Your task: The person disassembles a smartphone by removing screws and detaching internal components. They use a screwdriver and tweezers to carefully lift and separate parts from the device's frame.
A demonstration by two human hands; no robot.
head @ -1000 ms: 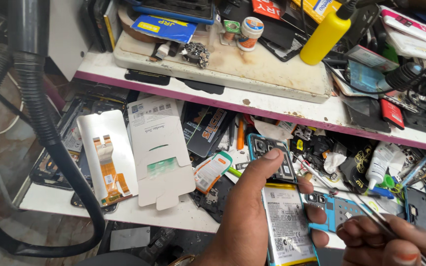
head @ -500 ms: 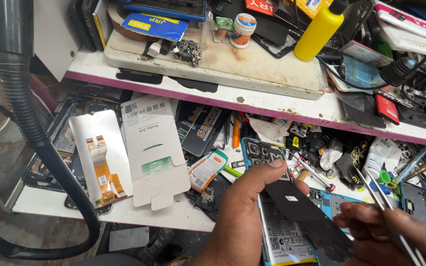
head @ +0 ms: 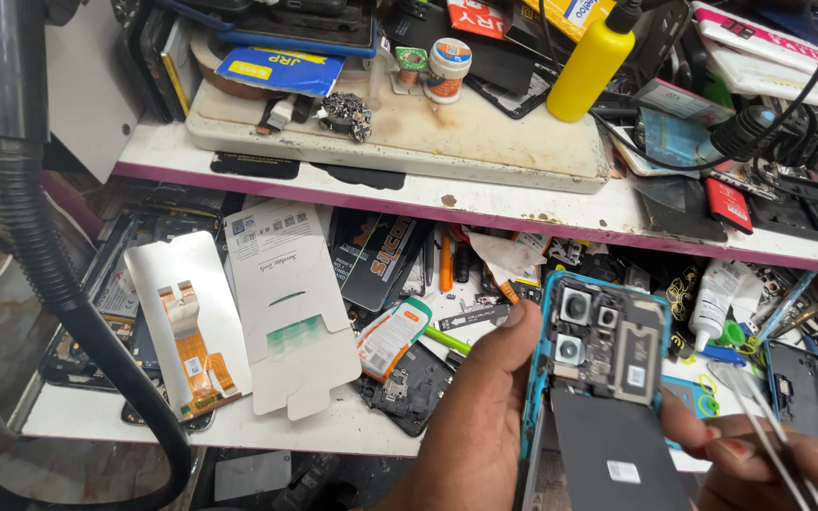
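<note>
The left hand (head: 471, 426) grips an opened phone (head: 598, 378) upright by its left edge, long axis vertical, above the cluttered desk (head: 333, 431), while the right hand (head: 778, 464), just right of it, pinches tweezers (head: 759, 426) pointing up-left toward the phone.

Bottom edge chops off the opened phone (head: 603, 378) and both hands; right hand (head: 778, 468) mostly out of frame, tweezers (head: 759, 416) blurry.
</note>
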